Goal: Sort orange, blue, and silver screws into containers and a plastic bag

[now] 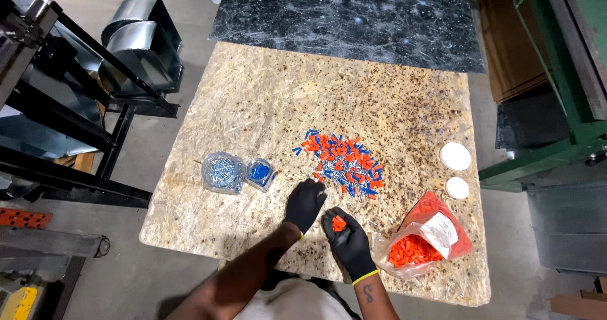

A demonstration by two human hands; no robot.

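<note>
Connectors (344, 163), small orange and blue caps, lie mixed in a loose pile mid-surface, just ahead of our gloved hands. Our right hand (347, 236) is cupped around several orange ones; our left hand (305, 204) rests fingers-down at the pile's near edge, gripping nothing we can see. We judge sorting by colour is underway (orange bag (425, 239) right, 2 clear tubs (237, 172) left). The speckled chipboard surface (265, 99) stands on a concrete workshop floor.
</note>
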